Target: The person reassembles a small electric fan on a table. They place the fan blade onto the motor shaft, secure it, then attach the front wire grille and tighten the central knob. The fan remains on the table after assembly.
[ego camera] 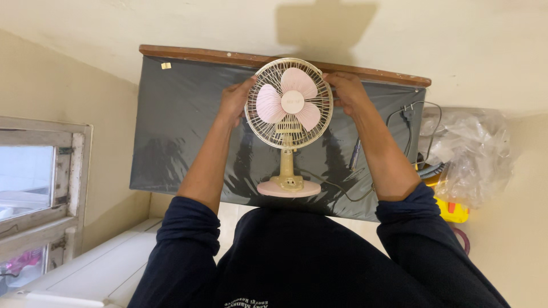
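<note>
Small fan (289, 108) — cream cage, pink blades — stands upright on the dark-covered table (177, 131), round base near the front edge. My left hand (235, 101) and right hand (347, 92) clasp the cage's opposite sides, forearms stretched forward — cord (337, 191) trailing right.

pink-bladed table fan (289, 105), upright, caged

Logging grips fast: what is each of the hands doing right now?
Left hand: closed on the left rim of the fan guard.
Right hand: closed on the guard's right rim.
</note>
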